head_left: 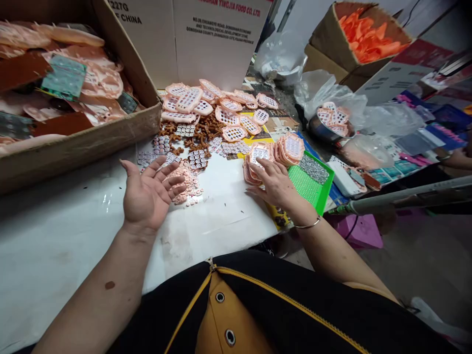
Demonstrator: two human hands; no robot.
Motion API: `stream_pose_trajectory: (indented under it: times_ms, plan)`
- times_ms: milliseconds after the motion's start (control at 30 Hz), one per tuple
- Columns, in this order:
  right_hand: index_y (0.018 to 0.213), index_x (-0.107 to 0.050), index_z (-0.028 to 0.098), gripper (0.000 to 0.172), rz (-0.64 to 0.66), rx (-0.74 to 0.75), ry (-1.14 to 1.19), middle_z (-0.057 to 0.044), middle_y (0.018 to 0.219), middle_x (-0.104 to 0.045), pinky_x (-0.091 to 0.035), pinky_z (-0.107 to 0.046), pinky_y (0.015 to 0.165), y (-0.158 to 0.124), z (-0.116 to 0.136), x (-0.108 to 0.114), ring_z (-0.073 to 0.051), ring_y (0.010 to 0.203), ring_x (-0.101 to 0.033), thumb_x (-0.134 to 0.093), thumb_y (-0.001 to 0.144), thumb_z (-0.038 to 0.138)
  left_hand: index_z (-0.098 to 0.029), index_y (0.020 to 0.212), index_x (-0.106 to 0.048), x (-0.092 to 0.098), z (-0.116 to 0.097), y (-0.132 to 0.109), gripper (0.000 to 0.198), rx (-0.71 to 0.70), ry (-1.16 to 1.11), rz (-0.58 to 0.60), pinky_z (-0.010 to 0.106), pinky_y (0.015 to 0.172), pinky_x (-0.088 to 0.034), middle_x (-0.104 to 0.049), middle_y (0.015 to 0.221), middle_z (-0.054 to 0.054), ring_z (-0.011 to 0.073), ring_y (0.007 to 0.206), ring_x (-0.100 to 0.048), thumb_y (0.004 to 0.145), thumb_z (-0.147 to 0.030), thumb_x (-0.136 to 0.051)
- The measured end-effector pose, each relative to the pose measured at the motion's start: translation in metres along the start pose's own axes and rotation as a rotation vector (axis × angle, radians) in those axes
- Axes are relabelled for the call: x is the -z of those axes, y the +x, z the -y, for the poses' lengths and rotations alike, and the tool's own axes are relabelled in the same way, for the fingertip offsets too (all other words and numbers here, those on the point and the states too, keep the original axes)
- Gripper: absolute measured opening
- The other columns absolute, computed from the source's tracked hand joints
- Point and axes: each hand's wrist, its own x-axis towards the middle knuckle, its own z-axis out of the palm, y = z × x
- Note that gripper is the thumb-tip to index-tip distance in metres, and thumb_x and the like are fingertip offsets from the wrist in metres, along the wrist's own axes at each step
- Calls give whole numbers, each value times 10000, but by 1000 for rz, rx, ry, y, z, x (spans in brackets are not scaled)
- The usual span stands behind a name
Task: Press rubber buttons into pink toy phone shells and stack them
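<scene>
My left hand (149, 194) is held palm up over the white tabletop (206, 231), its fingers apart and nothing in it. Just beyond its fingertips lies a heap of small pink button pieces (186, 179). My right hand (275, 182) rests with outstretched fingers against stacked pink plastic panels (259, 151); its fingertips touch the stack's near side. Another pile of these panels (293, 147) leans beside it, next to a green tray (313, 194) that holds small silvery screws (313, 168).
A cardboard box (147, 118) with pink shells and circuit boards fills the left. Loose perforated panels (190, 100), brown pieces (206, 130) and white button sets (197, 160) lie at the back. A metal bowl (328, 129) of panels and a box of orange parts (368, 37) stand right.
</scene>
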Motion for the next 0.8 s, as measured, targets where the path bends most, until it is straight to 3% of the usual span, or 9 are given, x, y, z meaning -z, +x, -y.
stream_pose_trajectory:
  times_ms: [100, 200, 300, 467, 633, 800]
  plan:
    - [1486, -464, 172, 674, -6, -31, -18, -179, 1545, -450, -283, -494, 1170, 3, 7, -2, -338, 1394, -437, -634, 911, 479, -221, 988, -692, 0, 0, 0, 694, -5, -3, -6, 318, 591, -594, -687, 1013, 96, 198, 718, -659, 931, -756, -254]
    - [1489, -465, 185, 578, -18, -66, -38, -168, 1557, -439, -257, -492, 1179, 7, 11, -9, -326, 1408, -426, -569, 958, 388, -202, 989, -683, -1, -1, 0, 700, 6, -1, -24, 322, 583, -591, -682, 1017, 101, 196, 700, -660, 947, -734, -230]
    - [1479, -483, 186, 512, -37, -117, -44, -169, 1540, -458, -268, -485, 1171, 10, 9, -14, -317, 1398, -438, -501, 990, 337, -199, 970, -681, -2, -3, 0, 701, 9, -9, -52, 320, 576, -587, -686, 1013, 100, 191, 688, -658, 959, -715, -208]
    - [1475, -476, 155, 591, -84, -112, 30, -196, 1521, -461, -344, -506, 1116, 28, 13, -4, -356, 1355, -462, -570, 951, 413, -222, 946, -690, 2, -9, 3, 661, -31, -55, -100, 298, 579, -576, -695, 1001, 81, 185, 707, -662, 952, -725, -260]
    - [1318, -623, 197, 365, -59, 91, 206, -139, 1346, -624, -448, -418, 976, 101, 40, 12, -282, 1184, -581, -455, 996, 238, -200, 923, -668, 5, -13, 6, 642, -64, -101, -185, 286, 562, -551, -687, 942, 74, 162, 652, -644, 968, -698, -265]
    - [1293, -647, 187, 484, 68, 147, 172, -138, 1303, -646, -451, -386, 894, 192, 63, 13, -279, 1118, -609, -397, 912, 24, -166, 957, -654, 7, -14, 8, 643, -79, -149, -208, 288, 534, -545, -681, 917, 70, 156, 611, -644, 968, -696, -290]
